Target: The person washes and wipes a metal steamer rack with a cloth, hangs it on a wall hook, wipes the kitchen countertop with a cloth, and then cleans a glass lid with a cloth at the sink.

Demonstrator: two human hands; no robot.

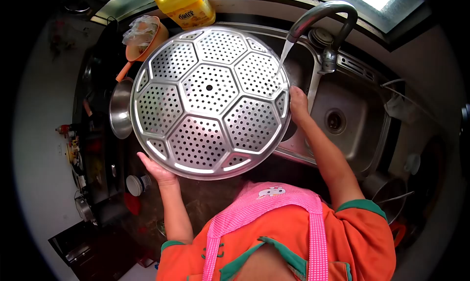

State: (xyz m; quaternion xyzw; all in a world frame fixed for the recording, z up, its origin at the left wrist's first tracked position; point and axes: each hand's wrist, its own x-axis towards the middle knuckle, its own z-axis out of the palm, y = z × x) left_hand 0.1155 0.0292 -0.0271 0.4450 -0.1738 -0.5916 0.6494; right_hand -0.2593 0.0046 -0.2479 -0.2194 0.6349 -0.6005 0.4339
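A large round metal steamer plate [209, 102], full of small holes and pressed with hexagon ridges, is held up between my hands. My left hand [157, 170] supports its lower left edge, thumb out to the side and the other fingers hidden underneath. On the right rim, my right hand [298, 104] grips it, its fingers out of sight behind the plate. Water runs from the curved faucet [320, 16] onto the plate's upper right edge. Part of the sink's left basin is covered by the plate.
The right sink basin [352, 129] has a drain. A yellow jug [187, 8] stands by the window. At the left are an orange-handled strainer bowl [160, 36] with a plastic bag and a metal bowl [120, 109]. A pot [387, 190] sits at the right.
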